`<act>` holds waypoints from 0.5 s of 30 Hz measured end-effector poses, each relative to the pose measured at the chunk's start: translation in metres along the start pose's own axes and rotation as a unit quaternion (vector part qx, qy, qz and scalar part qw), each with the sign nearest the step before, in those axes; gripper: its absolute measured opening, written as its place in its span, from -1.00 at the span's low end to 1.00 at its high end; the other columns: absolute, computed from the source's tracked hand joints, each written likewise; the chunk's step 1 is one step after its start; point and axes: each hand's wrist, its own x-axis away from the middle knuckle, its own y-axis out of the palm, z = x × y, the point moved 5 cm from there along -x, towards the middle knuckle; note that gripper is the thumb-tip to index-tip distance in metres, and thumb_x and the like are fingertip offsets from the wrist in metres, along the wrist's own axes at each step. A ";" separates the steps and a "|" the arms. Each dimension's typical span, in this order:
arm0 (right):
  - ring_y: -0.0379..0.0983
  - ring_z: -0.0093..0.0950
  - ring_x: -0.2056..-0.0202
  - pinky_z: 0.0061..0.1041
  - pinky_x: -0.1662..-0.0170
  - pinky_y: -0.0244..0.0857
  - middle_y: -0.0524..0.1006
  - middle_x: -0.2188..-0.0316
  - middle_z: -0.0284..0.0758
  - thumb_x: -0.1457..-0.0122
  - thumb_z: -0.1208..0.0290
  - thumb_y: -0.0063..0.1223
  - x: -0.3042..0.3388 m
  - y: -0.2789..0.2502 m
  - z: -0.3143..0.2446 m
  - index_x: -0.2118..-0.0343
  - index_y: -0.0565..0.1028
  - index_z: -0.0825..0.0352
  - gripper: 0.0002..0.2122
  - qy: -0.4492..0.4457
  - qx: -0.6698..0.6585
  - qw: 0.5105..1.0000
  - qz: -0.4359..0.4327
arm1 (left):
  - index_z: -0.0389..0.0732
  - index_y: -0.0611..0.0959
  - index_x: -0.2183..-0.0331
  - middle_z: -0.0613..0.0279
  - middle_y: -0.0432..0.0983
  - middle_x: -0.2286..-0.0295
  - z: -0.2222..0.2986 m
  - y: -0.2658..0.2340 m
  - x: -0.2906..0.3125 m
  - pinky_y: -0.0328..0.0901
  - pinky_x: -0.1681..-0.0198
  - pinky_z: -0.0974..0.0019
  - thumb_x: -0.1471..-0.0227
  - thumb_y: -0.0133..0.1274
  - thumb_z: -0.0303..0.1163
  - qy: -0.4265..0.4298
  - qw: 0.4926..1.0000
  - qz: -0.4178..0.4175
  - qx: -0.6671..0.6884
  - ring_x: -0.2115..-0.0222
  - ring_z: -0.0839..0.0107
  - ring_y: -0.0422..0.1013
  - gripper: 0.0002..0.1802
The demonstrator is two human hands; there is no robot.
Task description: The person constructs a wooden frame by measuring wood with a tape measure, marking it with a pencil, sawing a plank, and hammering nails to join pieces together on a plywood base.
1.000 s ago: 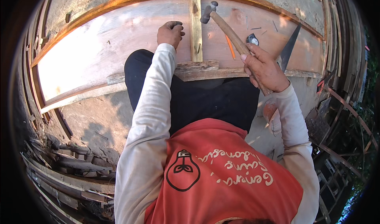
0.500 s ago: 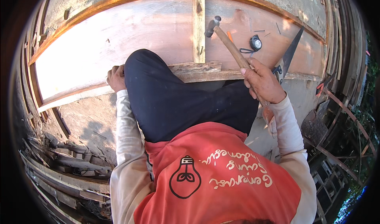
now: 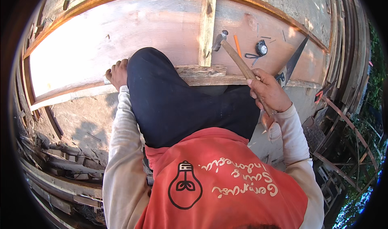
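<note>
My right hand point(image 3: 270, 90) is closed around the wooden handle of a hammer point(image 3: 238, 58). The hammer's dark metal head is held just right of a wooden crosspiece point(image 3: 207, 27), close to a nail point(image 3: 208, 54) standing near its lower end. Beside my bent knee, my left hand point(image 3: 117, 74) has its fingers curled over the near rail point(image 3: 81, 89) of a wooden frame. Within the frame lies a thin wood panel point(image 3: 161, 31). To the right of the hammer, an orange pencil-like stick point(image 3: 237, 46) and a black tape measure point(image 3: 261, 48) rest on the panel.
A handsaw point(image 3: 296, 58) lies across the frame's right part. Several loose nails point(image 3: 265, 37) are scattered beyond the tape measure. Red-handled pliers point(image 3: 319, 96) sit off the right end. Stacked planks point(image 3: 60, 188) fill the lower left, and long boards point(image 3: 346, 39) line the right.
The hammer head has dropped slightly and shifted right, uncovering more of the orange stick. My left hand stays at the rail. The whole view has shifted a little.
</note>
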 end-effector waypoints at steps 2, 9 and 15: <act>0.26 -0.62 0.74 -0.61 0.68 0.17 0.39 0.59 -0.37 -0.36 0.33 -0.05 0.024 -0.020 -0.043 -0.10 0.31 0.40 -0.66 -0.070 -0.078 0.992 0.068 | 0.06 0.72 0.19 0.31 0.61 0.20 -0.012 0.010 0.007 -0.03 -0.25 -0.01 -0.24 -0.14 -0.03 0.028 0.998 0.058 0.028 0.03 0.32 0.43 -0.62; 0.26 -0.60 0.72 -0.62 0.70 0.16 0.35 0.57 -0.34 -0.39 0.37 -0.15 0.074 -0.050 -0.111 -0.09 0.20 0.41 -0.69 -0.418 -0.163 0.801 0.396 | 0.05 0.72 0.17 0.31 0.61 0.17 -0.009 0.002 0.007 -0.03 -0.25 0.00 -0.25 -0.15 -0.01 0.000 0.999 0.027 0.041 0.03 0.31 0.43 -0.60; 0.36 -0.53 0.75 -0.51 0.69 0.23 0.43 0.59 -0.31 -0.37 0.32 -0.07 0.007 0.026 -0.028 -0.03 0.25 0.45 -0.67 0.037 0.030 0.999 -0.016 | 0.04 0.72 0.17 0.30 0.62 0.18 0.000 -0.005 0.000 -0.03 -0.25 0.01 -0.25 -0.16 0.02 -0.010 1.000 0.004 0.012 0.03 0.31 0.43 -0.57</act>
